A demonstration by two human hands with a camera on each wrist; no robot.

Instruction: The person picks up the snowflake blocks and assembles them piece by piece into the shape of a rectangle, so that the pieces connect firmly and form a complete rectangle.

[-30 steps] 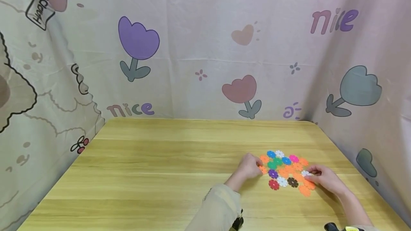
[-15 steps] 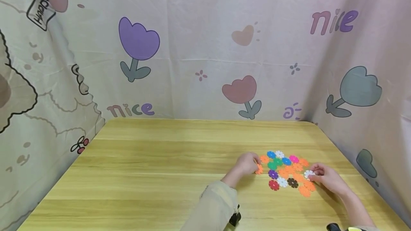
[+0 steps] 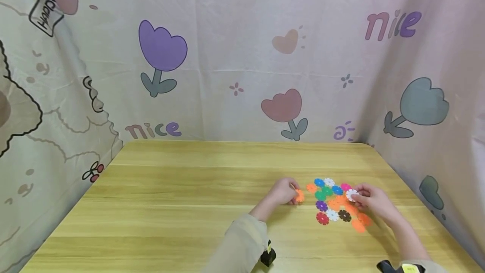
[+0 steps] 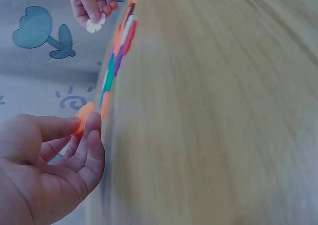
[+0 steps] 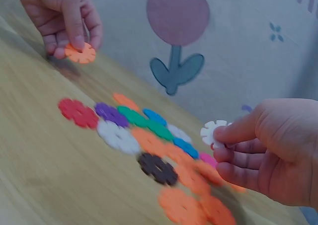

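Between thumb and fingertips, my left hand [image 3: 283,191] pinches an orange snowflake disc [image 3: 299,196], a flat round piece with notched edges. It is left of the spread of discs and apart from them. My right hand [image 3: 374,202] pinches a white snowflake disc [image 3: 351,195] above the right part of the spread; the right wrist view shows this white disc [image 5: 209,132] held upright. Below lie several flat discs, among them a red disc [image 5: 78,113], a purple disc [image 5: 111,114], a dark brown disc [image 5: 157,168] and overlapping orange discs [image 5: 182,205].
The discs lie on the right half of a wood-grain table [image 3: 170,205]. A printed curtain [image 3: 227,54] hangs behind the table and along its sides. A black device [image 3: 268,256] is strapped at the left wrist.
My left hand has drawn the orange disc leftward, away from the spread. My right hand has lifted the white disc from the right edge and moved it left and farther back.
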